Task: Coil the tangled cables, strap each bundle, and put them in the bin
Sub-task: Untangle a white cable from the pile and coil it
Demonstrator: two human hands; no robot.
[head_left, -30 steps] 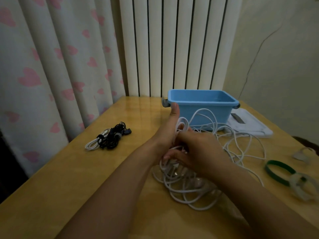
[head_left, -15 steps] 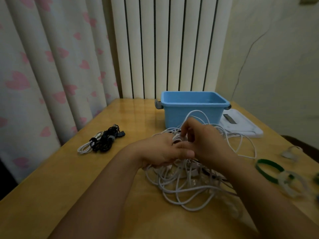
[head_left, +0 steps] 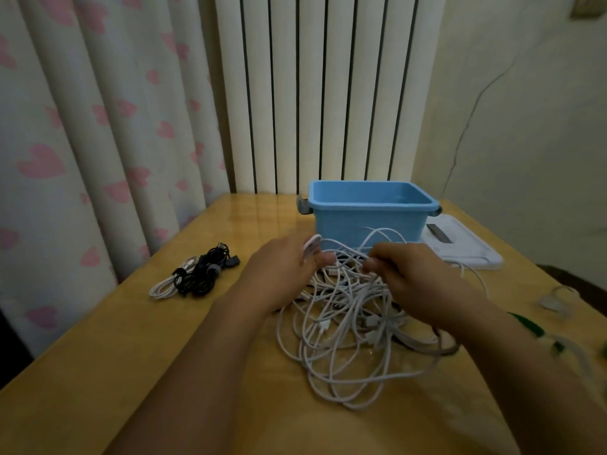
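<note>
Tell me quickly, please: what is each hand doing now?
Left hand: fingers curled round a strand of the white cable tangle.
Right hand: pinches another strand of the same tangle.

A loose tangle of white cables [head_left: 348,326] spreads across the middle of a wooden table [head_left: 98,349], reaching to the front wall of an open blue bin [head_left: 368,221]. Bare tabletop lies between the tangle and a strapped bundle [head_left: 197,274] at left; a white lid [head_left: 466,247] and loose straps [head_left: 525,323] crowd the right side.
</note>
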